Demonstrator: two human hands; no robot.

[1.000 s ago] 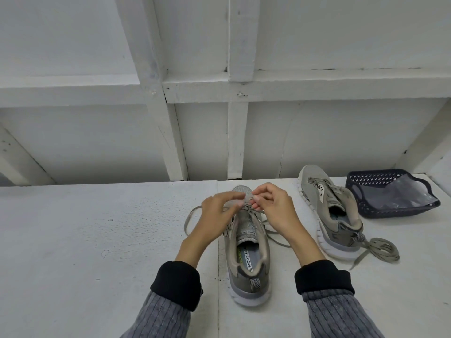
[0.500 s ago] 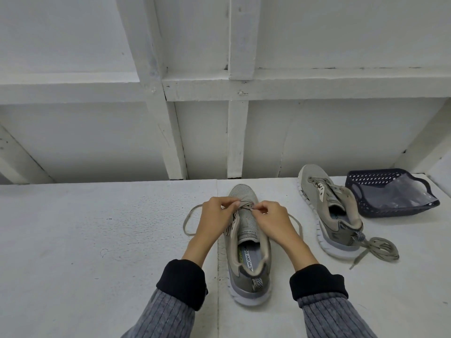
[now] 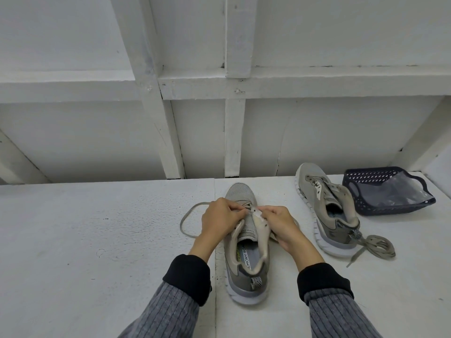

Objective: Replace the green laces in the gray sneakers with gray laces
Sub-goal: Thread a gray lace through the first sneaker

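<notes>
Near sneaker (image 3: 246, 242), toe away from the viewer on the white surface (image 3: 97, 240): the lace (image 3: 189, 222), raised between the hands a second ago, is now drawn down snug at the toe-end eyelets. Left hand (image 3: 220, 219) and right hand (image 3: 278, 224) each pinch it there. First crossing judged seated; upper eyelets remain. Second sneaker (image 3: 324, 206), bundled lace (image 3: 377, 246) and basket (image 3: 388, 191) lie right.
</notes>
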